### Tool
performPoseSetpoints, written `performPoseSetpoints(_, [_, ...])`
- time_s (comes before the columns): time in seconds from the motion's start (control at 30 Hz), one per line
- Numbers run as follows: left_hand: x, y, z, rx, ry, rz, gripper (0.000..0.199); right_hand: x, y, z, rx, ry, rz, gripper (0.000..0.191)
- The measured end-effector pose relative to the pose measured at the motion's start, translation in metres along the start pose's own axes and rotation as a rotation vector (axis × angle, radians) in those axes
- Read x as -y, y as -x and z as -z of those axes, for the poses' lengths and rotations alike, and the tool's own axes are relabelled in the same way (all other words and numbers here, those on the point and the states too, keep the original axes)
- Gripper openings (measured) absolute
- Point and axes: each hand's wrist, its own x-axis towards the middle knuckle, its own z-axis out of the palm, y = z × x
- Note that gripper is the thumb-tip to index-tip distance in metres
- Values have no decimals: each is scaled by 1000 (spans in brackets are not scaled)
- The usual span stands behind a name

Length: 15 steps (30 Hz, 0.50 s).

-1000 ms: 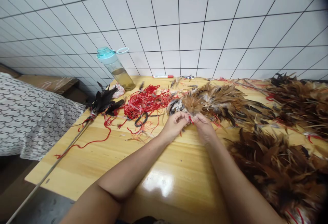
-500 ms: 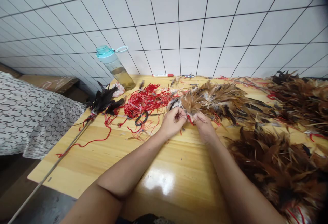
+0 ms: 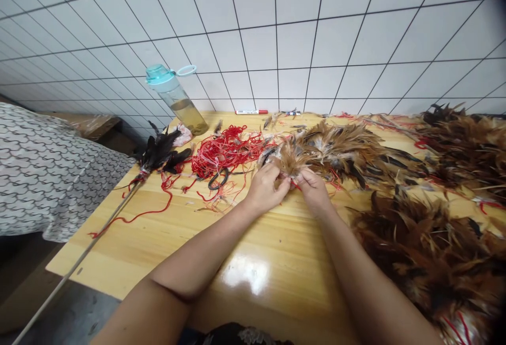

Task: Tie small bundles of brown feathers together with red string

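Both my hands meet at the base of a small bunch of light brown feathers (image 3: pixel 291 161) near the middle of the table. My right hand (image 3: pixel 315 189) pinches that base between thumb and fingers. My left hand (image 3: pixel 267 188) is closed beside it, its fingertips pressed together on a red string (image 3: pixel 293 183) that shows between the hands; the fingers partly hide it. Just behind and to the right lies a larger heap of brown and black feathers (image 3: pixel 340 147). To the left is a tangled pile of red string (image 3: pixel 225 150), with black-handled scissors (image 3: pixel 219 179) at its near edge.
A bottle with a turquoise lid (image 3: pixel 177 100) stands at the back left. A long stick (image 3: pixel 90 245) with black feathers (image 3: pixel 158 150) hangs over the table's left edge. A red marker (image 3: pixel 252 112) lies by the tiled wall. Dark brown feather bundles (image 3: pixel 427 250) cover the right side.
My left hand has turned slightly, and the loop between its thumb and finger has closed up against the bunch's base. My right hand keeps its pinch. The view has tilted slightly.
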Motion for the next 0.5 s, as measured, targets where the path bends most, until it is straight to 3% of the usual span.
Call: performPoseSetpoints(0.5, [-4,2,-1,156,78,79,3,-16,2,-2,-27,-141,-85,42])
